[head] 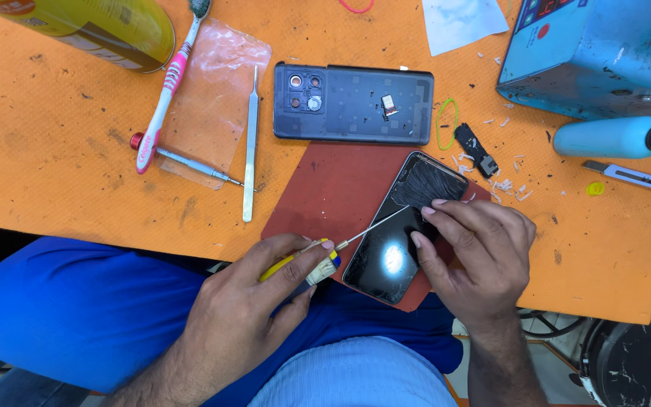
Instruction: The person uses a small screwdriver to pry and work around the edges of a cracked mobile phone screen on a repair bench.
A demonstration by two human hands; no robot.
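A black phone with a cracked screen (404,226) lies tilted on a dark red mat (333,188) at the near edge of the orange table. My right hand (476,252) rests on the phone's right side, fingers pressing the glass. My left hand (265,301) grips a yellow-handled screwdriver (325,252), its thin shaft reaching up to the phone's upper half. A lamp's glare shows on the lower screen.
A dark phone back cover (353,103) lies behind the mat. Left of it are metal tweezers (250,143), a red-capped screwdriver (182,160), a pink toothbrush (166,87) and a plastic film. A blue machine (589,53), a light blue tool handle (612,137) and a utility knife (638,179) stand at right.
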